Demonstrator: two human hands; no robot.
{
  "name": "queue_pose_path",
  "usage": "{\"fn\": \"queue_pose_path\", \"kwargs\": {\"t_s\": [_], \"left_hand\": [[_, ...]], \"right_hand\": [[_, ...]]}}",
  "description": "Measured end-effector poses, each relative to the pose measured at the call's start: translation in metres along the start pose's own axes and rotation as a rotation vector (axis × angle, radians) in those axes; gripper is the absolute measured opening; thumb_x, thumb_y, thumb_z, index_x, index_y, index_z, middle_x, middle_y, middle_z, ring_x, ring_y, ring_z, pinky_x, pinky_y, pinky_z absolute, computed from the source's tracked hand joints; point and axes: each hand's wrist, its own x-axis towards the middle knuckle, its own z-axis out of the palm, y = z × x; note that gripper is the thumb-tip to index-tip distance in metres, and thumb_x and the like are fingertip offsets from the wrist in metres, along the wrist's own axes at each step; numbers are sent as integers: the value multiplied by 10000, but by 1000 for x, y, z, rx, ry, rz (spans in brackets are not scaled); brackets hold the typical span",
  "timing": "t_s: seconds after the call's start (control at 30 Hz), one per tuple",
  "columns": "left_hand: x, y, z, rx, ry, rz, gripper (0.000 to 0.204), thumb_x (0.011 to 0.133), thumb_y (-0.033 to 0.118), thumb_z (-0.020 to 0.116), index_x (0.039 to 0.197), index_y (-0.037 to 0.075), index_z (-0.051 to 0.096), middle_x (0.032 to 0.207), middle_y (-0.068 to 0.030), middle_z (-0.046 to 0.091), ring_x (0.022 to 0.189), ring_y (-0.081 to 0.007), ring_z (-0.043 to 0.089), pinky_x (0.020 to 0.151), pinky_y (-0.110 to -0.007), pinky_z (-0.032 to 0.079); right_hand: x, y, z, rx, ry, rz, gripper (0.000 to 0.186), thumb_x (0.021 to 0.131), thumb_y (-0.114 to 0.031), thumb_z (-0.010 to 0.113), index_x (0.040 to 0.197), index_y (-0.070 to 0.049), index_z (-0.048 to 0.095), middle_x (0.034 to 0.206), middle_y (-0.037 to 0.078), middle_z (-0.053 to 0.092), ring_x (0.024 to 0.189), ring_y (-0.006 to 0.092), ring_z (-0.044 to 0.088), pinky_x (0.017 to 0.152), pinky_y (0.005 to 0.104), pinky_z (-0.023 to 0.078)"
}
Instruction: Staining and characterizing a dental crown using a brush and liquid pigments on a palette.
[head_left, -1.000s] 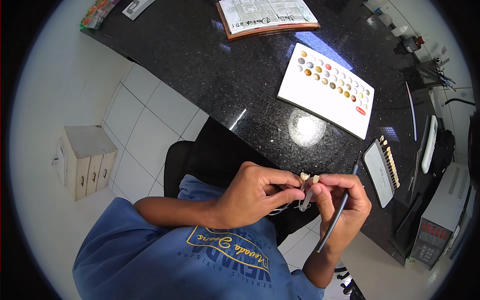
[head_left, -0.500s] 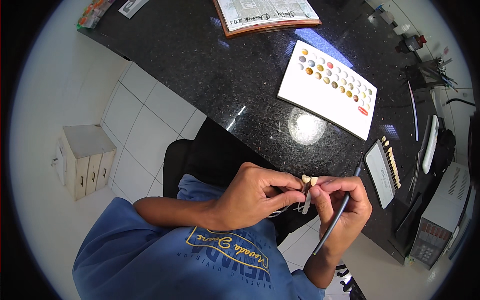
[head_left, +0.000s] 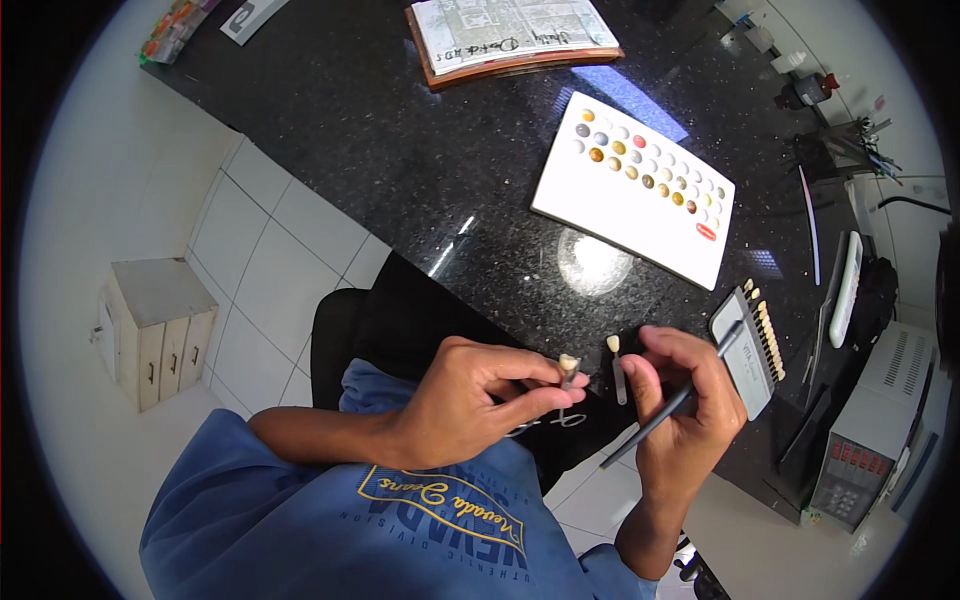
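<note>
My left hand (head_left: 497, 392) pinches a small cream tooth crown (head_left: 568, 362) on a thin metal holder between thumb and fingers. A shade tab (head_left: 613, 344), with a tooth-shaped tip and a flat handle, appears to lie on the counter's near edge, just left of my right hand (head_left: 690, 395). That hand's thumb and forefinger are parted beside the tab. A slim dark brush-like tool (head_left: 648, 428) slants across the same palm, held by the hand; its lower tip points toward my lap. Right of it lies a grey shade guide (head_left: 742, 370) with a row of tooth-coloured tabs.
A white palette (head_left: 630, 225) with rows of coloured wells lies on the black speckled counter (head_left: 330, 110). Behind it rests an open book (head_left: 515, 40). A grey device (head_left: 865, 440) with red displays stands far right, near tool pots. A drawer cabinet (head_left: 165, 335) stands left.
My hands have moved apart. The right thumb and forefinger have let go of the shade tab, while the left still holds the crown. The whole scene has shifted slightly left in view.
</note>
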Motion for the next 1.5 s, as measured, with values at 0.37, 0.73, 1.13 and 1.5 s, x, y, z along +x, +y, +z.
{"fn": "queue_pose_path", "kwargs": {"t_s": [0.37,0.73,1.13,1.5], "left_hand": [[5,-5,-9,-90,-27,75,114,791,8,662,891,-47,661,897,-161,682,833,-209,678,755,-296,564],[11,-6,-13,48,-59,98,125,761,63,706,868,0,696,851,-126,695,737,-151,685,681,-246,551],[13,-9,-13,53,-59,143,136,760,69,711,863,-17,689,851,-132,694,715,-148,685,654,-233,549],[12,-8,-14,57,-77,125,132,762,66,708,872,-7,693,856,-127,695,724,-148,685,660,-237,548]], "right_hand": [[52,25,-24,187,391,9,347,908,-238,572,1095,54,554,849,84,578,687,103,552,590,195,452],[53,42,-13,240,407,-56,112,856,-55,606,869,40,548,775,97,587,642,136,618,584,215,506],[56,43,-10,114,367,-135,109,861,-56,595,852,35,536,808,171,649,585,64,556,551,167,459],[55,42,-10,134,370,-82,110,865,-57,587,853,40,537,802,170,647,590,76,565,564,183,478]]}}
